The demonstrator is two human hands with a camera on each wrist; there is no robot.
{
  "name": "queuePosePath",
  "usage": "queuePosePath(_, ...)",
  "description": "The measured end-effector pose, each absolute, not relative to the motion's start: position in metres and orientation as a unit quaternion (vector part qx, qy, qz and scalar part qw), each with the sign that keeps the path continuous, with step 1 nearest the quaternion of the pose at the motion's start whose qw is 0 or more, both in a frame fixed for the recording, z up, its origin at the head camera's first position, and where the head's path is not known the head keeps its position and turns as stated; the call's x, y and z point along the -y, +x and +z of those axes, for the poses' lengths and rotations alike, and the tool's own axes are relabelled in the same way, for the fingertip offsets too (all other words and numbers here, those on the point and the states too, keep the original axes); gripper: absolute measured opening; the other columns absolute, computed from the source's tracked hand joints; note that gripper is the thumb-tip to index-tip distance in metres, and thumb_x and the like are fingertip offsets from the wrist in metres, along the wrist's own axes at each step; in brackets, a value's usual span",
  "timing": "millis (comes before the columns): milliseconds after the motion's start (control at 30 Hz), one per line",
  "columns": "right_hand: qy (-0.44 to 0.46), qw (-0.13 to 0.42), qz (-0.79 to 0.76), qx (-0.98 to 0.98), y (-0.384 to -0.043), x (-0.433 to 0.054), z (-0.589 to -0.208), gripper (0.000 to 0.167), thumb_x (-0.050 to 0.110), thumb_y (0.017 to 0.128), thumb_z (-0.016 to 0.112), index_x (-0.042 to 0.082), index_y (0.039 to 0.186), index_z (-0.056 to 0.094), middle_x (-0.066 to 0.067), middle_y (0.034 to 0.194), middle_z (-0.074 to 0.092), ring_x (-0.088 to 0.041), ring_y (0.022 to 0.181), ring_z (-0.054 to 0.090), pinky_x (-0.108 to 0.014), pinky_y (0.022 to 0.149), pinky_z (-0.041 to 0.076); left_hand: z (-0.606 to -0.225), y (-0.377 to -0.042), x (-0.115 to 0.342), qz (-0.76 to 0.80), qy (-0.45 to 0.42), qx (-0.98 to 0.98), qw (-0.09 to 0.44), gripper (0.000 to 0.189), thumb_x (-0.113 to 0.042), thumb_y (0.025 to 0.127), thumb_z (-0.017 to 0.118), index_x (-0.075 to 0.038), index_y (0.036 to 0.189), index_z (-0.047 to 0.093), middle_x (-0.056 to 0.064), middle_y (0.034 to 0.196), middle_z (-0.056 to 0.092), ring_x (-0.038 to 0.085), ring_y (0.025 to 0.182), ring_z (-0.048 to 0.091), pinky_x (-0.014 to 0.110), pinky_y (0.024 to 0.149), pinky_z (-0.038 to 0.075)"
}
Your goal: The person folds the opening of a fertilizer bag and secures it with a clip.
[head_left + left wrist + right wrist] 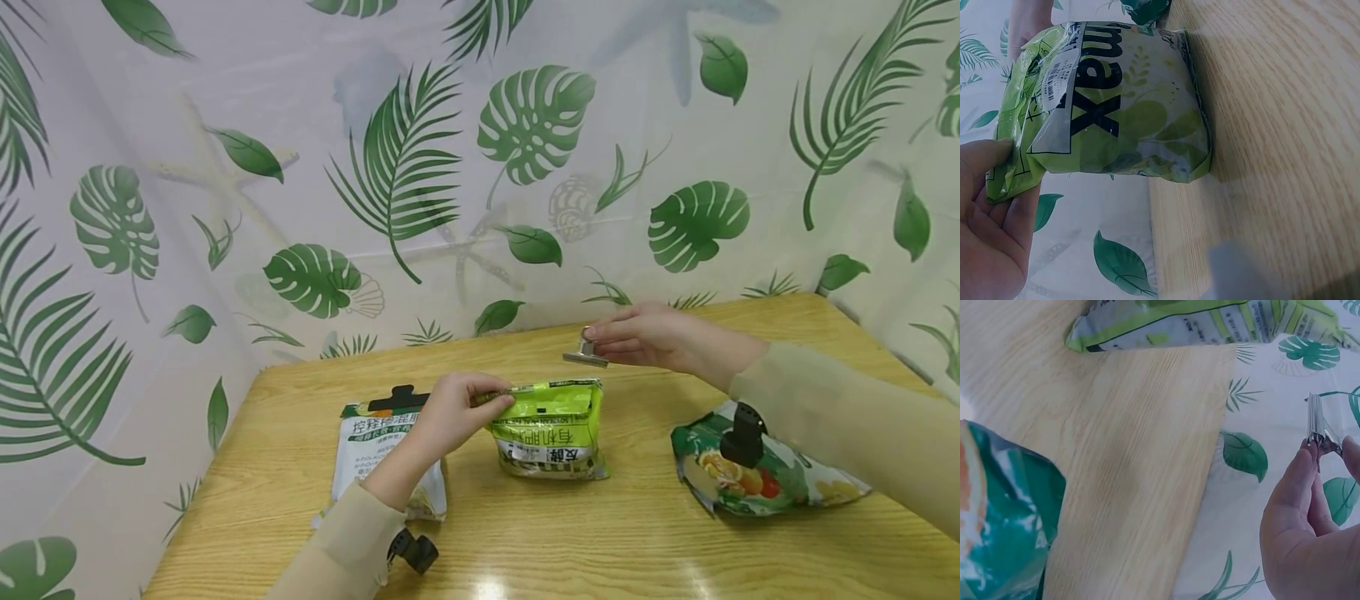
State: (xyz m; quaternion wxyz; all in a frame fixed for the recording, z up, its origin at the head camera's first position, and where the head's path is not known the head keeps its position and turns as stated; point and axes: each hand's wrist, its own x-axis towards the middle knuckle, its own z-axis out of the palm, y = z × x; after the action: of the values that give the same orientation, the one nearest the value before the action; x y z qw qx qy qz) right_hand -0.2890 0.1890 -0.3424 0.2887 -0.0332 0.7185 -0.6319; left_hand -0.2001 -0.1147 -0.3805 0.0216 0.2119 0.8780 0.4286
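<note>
I find the left hand (pixel 461 408) pinching the green bag (pixel 551 429) at the left end of its top edge. The bag stands on the desk (pixel 562 550), between its left and right edges. The right hand (pixel 656 333) grasps a metal clip (pixel 585 359) by its handles, apart from the bag; whether its mouth is open, I cannot tell. Governing relation: the top edge lies below the clip, whose long bar runs roughly along it; the right hand is nearer the edge's right end.
</note>
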Motion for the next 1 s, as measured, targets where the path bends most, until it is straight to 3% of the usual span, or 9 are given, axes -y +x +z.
queuePosePath(267, -0.049, 0.280, -0.624, -0.728, -0.282, -0.183, -0.332, 0.044, 0.013, 0.107, 0.065, -0.007, 0.145, 0.053, 0.011, 0.091, 0.078, -0.004, 0.088, 0.076, -0.022, 0.088, 0.063, -0.381, -0.200, 0.114, 0.430, 0.209, -0.878, 0.022, 0.023, -0.014, 0.104, 0.070, -0.004, 0.123, 0.079, 0.017, 0.127, 0.077, 0.022, 0.094, 0.074, 0.018, 0.072, 0.055)
queuePosePath(367, -0.049, 0.277, -0.621, -0.731, -0.280, -0.180, -0.330, 0.052, 0.016, 0.107, 0.065, -0.008, 0.150, 0.048, 0.011, 0.093, 0.078, -0.004, 0.089, 0.075, -0.022, 0.088, 0.062, -0.381, -0.200, 0.114, 0.429, 0.210, -0.878, 0.020, 0.023, -0.014, 0.104, 0.070, -0.004, 0.122, 0.079, 0.017, 0.127, 0.077, 0.022, 0.094, 0.074, 0.019, 0.072, 0.054)
queuePosePath(700, -0.066, 0.262, -0.610, -0.745, -0.270, -0.168, -0.325, 0.036, 0.018, 0.103, 0.072, -0.003, 0.131, 0.063, 0.009, 0.092, 0.076, -0.007, 0.088, 0.073, -0.022, 0.086, 0.062, -0.384, -0.201, 0.115, 0.427, 0.209, -0.880, 0.016, 0.023, -0.014, 0.104, 0.070, -0.004, 0.122, 0.079, 0.017, 0.127, 0.077, 0.018, 0.089, 0.072, 0.020, 0.070, 0.054)
queuePosePath(1000, -0.100, 0.272, -0.587, -0.756, -0.263, -0.161, -0.319, 0.043, 0.013, 0.104, 0.067, -0.013, 0.138, 0.057, 0.007, 0.091, 0.076, -0.005, 0.086, 0.074, -0.023, 0.086, 0.063, -0.383, -0.200, 0.114, 0.428, 0.211, -0.878, 0.014, 0.022, -0.013, 0.104, 0.070, -0.004, 0.121, 0.080, 0.016, 0.126, 0.077, 0.025, 0.096, 0.075, 0.020, 0.073, 0.056)
